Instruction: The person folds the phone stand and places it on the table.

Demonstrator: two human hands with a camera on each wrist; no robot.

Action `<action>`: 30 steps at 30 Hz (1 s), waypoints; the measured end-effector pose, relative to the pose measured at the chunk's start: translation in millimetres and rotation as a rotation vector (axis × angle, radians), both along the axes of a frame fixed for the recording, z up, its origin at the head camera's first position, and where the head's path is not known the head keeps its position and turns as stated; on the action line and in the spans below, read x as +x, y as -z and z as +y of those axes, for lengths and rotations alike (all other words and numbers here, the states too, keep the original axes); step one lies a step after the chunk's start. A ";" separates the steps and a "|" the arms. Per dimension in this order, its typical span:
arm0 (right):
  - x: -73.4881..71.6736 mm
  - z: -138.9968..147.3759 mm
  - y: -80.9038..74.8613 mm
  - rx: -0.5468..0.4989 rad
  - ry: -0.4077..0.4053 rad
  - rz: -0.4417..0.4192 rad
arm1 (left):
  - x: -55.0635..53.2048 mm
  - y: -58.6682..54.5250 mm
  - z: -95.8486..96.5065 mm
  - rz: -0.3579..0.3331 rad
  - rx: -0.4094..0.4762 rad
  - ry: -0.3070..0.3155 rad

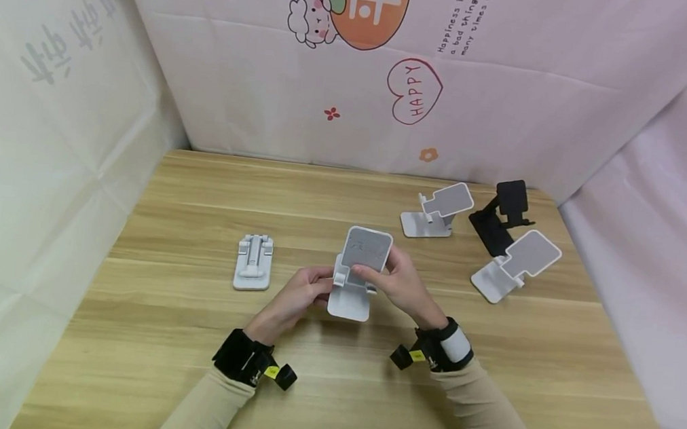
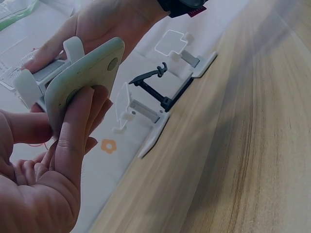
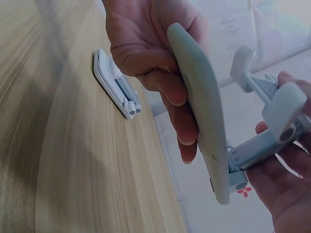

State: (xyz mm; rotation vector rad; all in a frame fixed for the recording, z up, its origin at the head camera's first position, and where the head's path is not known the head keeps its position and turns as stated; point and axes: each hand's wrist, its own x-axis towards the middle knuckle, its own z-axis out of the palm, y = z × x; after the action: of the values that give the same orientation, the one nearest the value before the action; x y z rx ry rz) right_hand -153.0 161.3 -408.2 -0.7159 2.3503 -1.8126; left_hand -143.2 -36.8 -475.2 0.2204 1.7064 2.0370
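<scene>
Both hands hold a white phone stand (image 1: 349, 305) with a grey pad, partly unfolded, above the middle of the table. My left hand (image 1: 296, 297) grips its base plate from the left; in the left wrist view that hand's fingers (image 2: 73, 141) press on the plate's underside. My right hand (image 1: 406, 289) pinches the upper holder plate, its thumb lying across the grey pad and the other fingers behind. The right wrist view shows the stand's hinged arm (image 3: 257, 150) between base and holder.
A folded white phone stand (image 1: 253, 264) lies on the wooden table (image 1: 173, 336) to the left. At the right back stand two unfolded white phone stands, one farther back (image 1: 425, 226) and one nearer (image 1: 493, 282), with a black phone stand (image 1: 489, 231) beside them. Printed cloth (image 1: 238, 89) hangs behind.
</scene>
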 end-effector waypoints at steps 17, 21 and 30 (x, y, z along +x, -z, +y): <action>0.1 -2.4 2.7 0.017 0.057 0.017 | 0.0 2.1 0.3 0.015 0.040 0.037; -0.6 -3.3 2.4 0.017 0.066 0.032 | 0.0 1.5 0.0 0.005 0.035 0.041; -5.6 -2.5 10.4 0.010 0.076 0.128 | 0.1 1.5 0.2 0.005 0.031 0.048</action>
State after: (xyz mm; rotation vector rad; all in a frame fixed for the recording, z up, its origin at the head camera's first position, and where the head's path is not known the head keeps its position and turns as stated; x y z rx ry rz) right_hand -158.7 158.9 -418.5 -0.7744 2.4978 -1.8345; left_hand -143.1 -36.6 -476.7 0.2740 1.6571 2.0311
